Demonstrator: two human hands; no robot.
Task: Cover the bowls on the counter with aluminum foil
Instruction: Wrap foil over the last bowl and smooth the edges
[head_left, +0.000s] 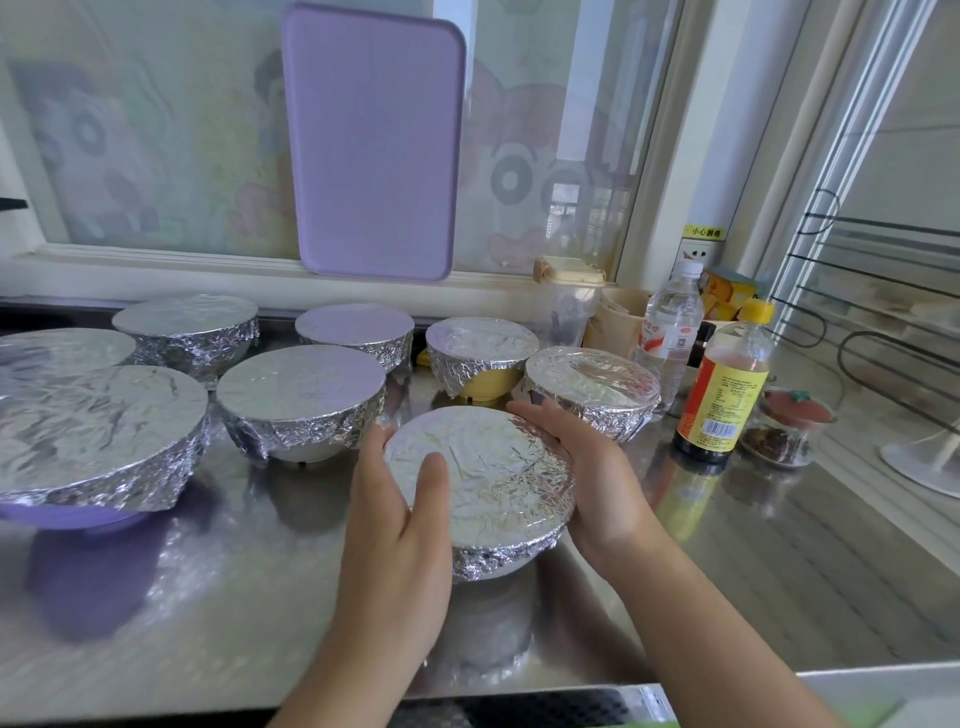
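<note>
Cupping the nearest foil-covered white bowl (480, 491) from both sides here. The left hand (397, 525) is curled round its left rim with the thumb lying on the flat foil top, and the right hand (582, 470) wraps the right side, fingers pressed to the crinkled foil edge. The bowl sits at the front of the shiny stainless steel counter (779, 561).

Behind it are more foil-wrapped bowls: a big purple bowl (93, 441) at far left, a white one (301, 405) in the middle, and a yellow bowl (480, 358) with its base peeking out. Another silver-wrapped bowl (592, 389) is just beside the right fingers.

A lilac rectangular cutting board (374, 145) leans on the window, and a dark sauce bottle with a yellow cap (724, 384) stands to the right.
</note>
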